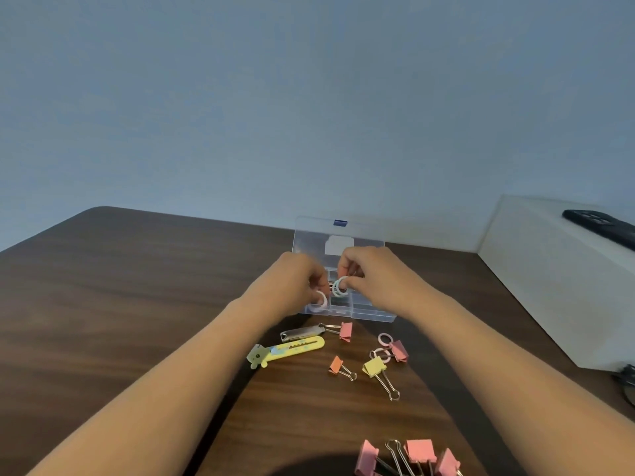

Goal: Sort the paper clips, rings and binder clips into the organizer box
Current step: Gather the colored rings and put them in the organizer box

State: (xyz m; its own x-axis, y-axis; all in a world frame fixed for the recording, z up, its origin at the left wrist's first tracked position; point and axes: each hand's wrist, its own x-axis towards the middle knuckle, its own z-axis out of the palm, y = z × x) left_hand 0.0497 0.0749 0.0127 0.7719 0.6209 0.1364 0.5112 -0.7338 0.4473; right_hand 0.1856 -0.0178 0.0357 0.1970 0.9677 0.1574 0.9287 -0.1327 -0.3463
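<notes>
- The left hand (295,283) pinches a pale ring (319,304) over the left side of the clear organizer box (378,312).
- The right hand (374,276) pinches greenish rings (338,290) just to the right, above the box's middle.
- Loose binder clips (374,367) lie nearer on the desk (137,286).

Yellow animal-shaped cutter (285,352) on dark wooden table (103,286), dark phone (604,230) atop white cabinet (549,286) at right

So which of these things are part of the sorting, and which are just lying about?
Job: organizer box, mint rings in right hand, pale ring in left hand, loose pink rings, binder clips.
Lying about: yellow cutter, silver metal piece, dark phone, white box.
</notes>
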